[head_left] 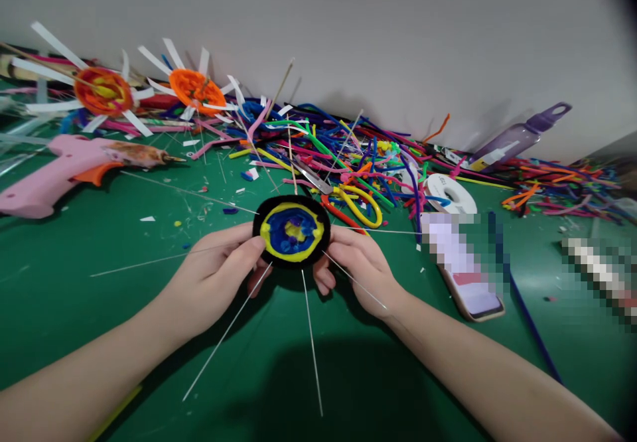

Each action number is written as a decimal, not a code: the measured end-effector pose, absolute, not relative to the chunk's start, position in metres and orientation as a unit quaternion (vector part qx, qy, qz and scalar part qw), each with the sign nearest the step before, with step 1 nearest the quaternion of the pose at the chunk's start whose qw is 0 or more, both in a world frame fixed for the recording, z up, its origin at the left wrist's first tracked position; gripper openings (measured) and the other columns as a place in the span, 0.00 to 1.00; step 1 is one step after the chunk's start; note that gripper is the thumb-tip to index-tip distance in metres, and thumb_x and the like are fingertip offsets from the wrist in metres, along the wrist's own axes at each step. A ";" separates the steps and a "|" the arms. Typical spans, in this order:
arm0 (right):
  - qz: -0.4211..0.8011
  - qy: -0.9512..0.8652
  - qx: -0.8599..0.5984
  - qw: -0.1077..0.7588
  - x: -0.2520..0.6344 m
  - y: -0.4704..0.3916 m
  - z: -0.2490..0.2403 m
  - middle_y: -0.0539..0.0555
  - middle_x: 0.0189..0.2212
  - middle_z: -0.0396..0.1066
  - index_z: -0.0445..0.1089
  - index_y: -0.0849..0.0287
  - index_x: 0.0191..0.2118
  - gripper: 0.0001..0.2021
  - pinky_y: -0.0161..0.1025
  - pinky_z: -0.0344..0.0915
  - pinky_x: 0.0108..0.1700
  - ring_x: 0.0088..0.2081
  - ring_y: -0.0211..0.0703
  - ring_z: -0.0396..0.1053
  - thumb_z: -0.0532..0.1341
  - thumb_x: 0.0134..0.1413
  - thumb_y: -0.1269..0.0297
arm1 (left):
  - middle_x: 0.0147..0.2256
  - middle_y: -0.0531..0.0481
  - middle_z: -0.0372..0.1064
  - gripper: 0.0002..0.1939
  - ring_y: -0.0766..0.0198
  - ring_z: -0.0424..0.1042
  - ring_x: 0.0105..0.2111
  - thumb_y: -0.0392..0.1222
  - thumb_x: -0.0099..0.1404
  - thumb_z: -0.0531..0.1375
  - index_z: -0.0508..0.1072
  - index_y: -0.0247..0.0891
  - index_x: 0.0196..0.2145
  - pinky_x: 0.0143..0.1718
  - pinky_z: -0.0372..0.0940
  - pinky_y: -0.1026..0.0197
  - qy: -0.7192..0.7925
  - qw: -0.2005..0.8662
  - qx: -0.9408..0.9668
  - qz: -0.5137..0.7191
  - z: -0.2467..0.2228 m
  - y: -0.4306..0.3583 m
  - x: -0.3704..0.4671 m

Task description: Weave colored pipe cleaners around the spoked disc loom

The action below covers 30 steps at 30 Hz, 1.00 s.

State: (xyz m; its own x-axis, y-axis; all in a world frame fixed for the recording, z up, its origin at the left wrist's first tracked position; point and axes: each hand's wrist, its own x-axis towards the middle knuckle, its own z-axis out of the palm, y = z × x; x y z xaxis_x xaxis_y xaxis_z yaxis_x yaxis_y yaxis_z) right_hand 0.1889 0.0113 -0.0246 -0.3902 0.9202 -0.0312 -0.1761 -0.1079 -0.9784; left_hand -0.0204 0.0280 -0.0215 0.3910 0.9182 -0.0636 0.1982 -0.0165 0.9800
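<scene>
Between my two hands I hold a round pipe-cleaner disc (293,231), ringed in black, then yellow, with blue and a yellow spot at its middle. Several thin pale wires (312,342) stick out from its edge in all directions. My left hand (213,269) grips the left rim, thumb on the front face. At the right rim, my right hand (361,266) is closed on the disc, its fingertips partly behind it. The disc is raised over the green table (239,389), its face tilted toward me.
A pink glue gun (60,170) lies at left. Behind are two orange discs (196,90) with white strips, a heap of pipe cleaners (343,143) and scissors (343,196). To the right are a white spool (450,193), a phone (462,269) and a purple bottle (517,137).
</scene>
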 end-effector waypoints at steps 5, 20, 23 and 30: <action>0.660 -0.489 -0.348 0.451 0.189 0.014 -0.025 0.45 0.17 0.61 0.64 0.58 0.28 0.15 0.34 0.61 0.24 0.20 0.34 0.62 0.56 0.62 0.54 | 0.16 0.55 0.62 0.18 0.68 0.62 0.18 0.46 0.70 0.50 0.64 0.39 0.22 0.21 0.58 0.64 0.443 0.549 0.635 0.314 -0.021 0.027 -0.020; 0.590 -0.548 -0.442 0.396 0.187 0.012 -0.029 0.42 0.14 0.59 0.65 0.59 0.29 0.16 0.32 0.56 0.21 0.17 0.31 0.60 0.61 0.59 0.51 | 0.20 0.57 0.63 0.17 0.70 0.63 0.19 0.49 0.70 0.51 0.67 0.38 0.29 0.21 0.61 0.68 0.354 0.574 0.657 0.337 -0.017 0.030 -0.016; 0.591 -0.543 -0.441 0.402 0.187 0.013 -0.029 0.41 0.14 0.58 0.65 0.59 0.30 0.15 0.32 0.56 0.21 0.16 0.31 0.59 0.61 0.59 0.52 | 0.18 0.60 0.61 0.13 0.71 0.62 0.17 0.48 0.69 0.53 0.68 0.39 0.31 0.19 0.59 0.69 0.357 0.562 0.669 0.331 -0.020 0.033 -0.015; 0.649 -0.503 -0.364 0.439 0.187 0.012 -0.025 0.41 0.14 0.57 0.61 0.58 0.27 0.14 0.32 0.59 0.23 0.17 0.32 0.60 0.61 0.59 0.56 | 0.14 0.59 0.63 0.13 0.71 0.63 0.15 0.45 0.66 0.52 0.67 0.39 0.26 0.19 0.59 0.68 0.398 0.564 0.657 0.304 -0.020 0.038 -0.016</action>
State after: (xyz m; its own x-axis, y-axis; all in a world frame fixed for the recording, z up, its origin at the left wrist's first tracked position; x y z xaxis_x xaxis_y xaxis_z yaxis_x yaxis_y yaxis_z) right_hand 0.1870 0.0122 -0.0254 -0.3490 0.9366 -0.0296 -0.2041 -0.1068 -0.9731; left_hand -0.0162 0.0380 -0.0201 0.4988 0.8653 -0.0494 0.1806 -0.0480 0.9824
